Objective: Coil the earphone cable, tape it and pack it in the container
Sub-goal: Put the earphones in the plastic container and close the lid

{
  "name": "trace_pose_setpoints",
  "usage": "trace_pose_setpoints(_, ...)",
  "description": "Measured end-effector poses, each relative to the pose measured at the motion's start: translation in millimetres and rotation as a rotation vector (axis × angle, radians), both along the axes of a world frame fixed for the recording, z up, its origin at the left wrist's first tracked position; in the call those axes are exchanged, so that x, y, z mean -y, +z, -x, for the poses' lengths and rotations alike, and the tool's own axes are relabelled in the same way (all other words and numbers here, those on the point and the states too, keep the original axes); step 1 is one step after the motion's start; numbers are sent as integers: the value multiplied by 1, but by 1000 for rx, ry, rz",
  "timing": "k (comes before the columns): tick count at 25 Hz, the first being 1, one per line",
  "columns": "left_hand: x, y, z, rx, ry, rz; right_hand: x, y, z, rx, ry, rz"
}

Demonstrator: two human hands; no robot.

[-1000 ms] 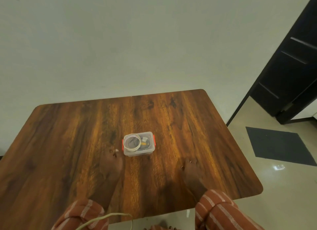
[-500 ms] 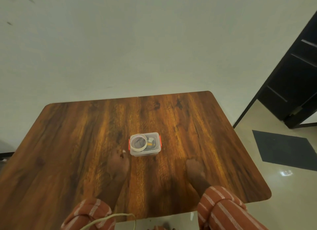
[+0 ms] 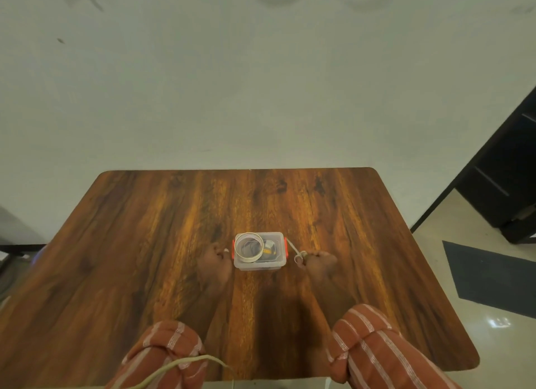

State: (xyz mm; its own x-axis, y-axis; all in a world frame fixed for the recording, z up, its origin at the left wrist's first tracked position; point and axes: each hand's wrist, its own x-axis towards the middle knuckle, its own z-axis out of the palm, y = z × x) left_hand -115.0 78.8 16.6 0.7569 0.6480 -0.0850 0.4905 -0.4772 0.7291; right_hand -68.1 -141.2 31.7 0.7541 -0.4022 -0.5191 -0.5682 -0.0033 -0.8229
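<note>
A small clear container [image 3: 275,262] with red side latches stands at the middle of the wooden table [image 3: 145,243]. A roll of clear tape [image 3: 249,246] lies on its lid, toward the left. Dark contents and a yellow-white item [image 3: 269,248] show through the plastic; I cannot make out the earphone cable. My left hand [image 3: 216,265] rests beside the container, its curled fingers at the left latch. To the right, my right hand [image 3: 319,265] pinches a thin pale strip [image 3: 293,247] that runs up to the right latch.
A pale cord [image 3: 174,368] hangs over my left sleeve at the near table edge. The wall stands right behind the table. At the right are a dark door [image 3: 504,171] and a dark floor mat [image 3: 493,278].
Both hands have slid forward from lying flat on the table to flank the container. The right hand now pinches the pale strip. The camera view has tilted up a little.
</note>
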Motion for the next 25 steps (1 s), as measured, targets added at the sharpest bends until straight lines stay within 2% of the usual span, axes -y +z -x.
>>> trace_pose_setpoints(4, -1, 0, -8, 37, -15, 53, -37, -11, -20, -33, -62, -65)
trace_pose_setpoints(10, -6, -12, -12, -4, -142, 110, -62, -33, -21, -110, 14, 78)
trace_pose_setpoints(13, -7, -17, -11, -13, -146, 171, -66, -37, -19, -96, 110, 157)
trace_pose_setpoints(18, -15, -22, -16, -72, -136, 258, -65, -31, -14, -72, 85, 152)
trace_pose_setpoints(21, -16, -28, -18, -124, -138, 277, -64, -36, -11, -13, 74, 225)
trace_pose_setpoints(25, -7, -22, -25, -128, -131, 268, -65, -41, -11, -17, 222, 168)
